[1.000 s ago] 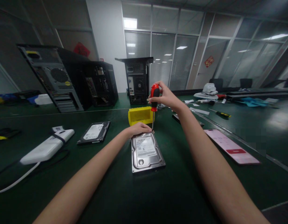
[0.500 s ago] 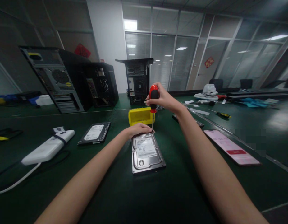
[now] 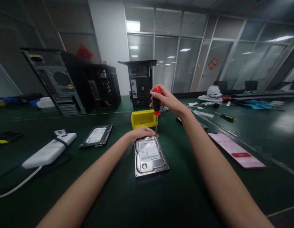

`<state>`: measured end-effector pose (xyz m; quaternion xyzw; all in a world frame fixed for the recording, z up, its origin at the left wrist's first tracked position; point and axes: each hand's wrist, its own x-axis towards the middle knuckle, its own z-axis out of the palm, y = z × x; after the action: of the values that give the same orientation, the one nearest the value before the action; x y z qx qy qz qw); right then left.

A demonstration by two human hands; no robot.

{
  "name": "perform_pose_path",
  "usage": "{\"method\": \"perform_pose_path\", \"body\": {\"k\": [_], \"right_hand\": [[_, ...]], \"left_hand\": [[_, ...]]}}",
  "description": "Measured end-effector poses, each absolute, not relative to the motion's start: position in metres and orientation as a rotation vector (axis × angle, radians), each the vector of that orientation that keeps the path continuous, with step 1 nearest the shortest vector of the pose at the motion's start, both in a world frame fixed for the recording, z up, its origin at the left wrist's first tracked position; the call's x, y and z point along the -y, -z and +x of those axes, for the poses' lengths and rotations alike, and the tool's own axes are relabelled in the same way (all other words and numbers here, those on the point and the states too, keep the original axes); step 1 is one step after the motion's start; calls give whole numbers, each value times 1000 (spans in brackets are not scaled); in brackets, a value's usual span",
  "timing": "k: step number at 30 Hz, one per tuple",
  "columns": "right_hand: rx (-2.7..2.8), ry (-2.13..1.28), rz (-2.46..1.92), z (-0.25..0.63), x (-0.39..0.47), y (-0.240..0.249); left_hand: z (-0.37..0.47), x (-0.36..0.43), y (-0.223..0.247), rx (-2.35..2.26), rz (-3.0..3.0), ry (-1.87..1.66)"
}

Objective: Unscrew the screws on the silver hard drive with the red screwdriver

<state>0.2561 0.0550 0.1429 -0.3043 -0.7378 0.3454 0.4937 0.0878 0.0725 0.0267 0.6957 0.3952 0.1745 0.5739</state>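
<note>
A silver hard drive with a white label lies flat on the green tabletop in front of me. My left hand grips its far end, fingers together over the edge. My right hand is closed around the red and black handle of a screwdriver. The screwdriver stands upright, its tip at the drive's far right corner beside my left fingertips. Whatever lies under the tip is too small to make out. Just behind the drive sits a yellow plastic holder.
Another hard drive and a white power strip lie to the left. A phone and a yellow-black screwdriver lie to the right. Computer cases stand at the back. Partly behind my right forearm is a dark drive.
My right hand's fingers have shifted around the screwdriver handle, with the index finger now higher across the red top. The drive and my left hand have stayed in place.
</note>
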Motion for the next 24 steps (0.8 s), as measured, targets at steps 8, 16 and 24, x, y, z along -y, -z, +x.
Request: {"method": "perform_pose_path", "body": {"k": [8,16,24], "right_hand": [[1777,-728,-650,256,-62,-139],[1756,-758,-660,246,-55,-140],[1777,-727,-619,241,-56,-139]], "left_hand": [[89,-72,-26,-949,1671,-419],[90,-70,-28,-958,1697,-434],[89,-71,-27,-944,1716,-429]]}}
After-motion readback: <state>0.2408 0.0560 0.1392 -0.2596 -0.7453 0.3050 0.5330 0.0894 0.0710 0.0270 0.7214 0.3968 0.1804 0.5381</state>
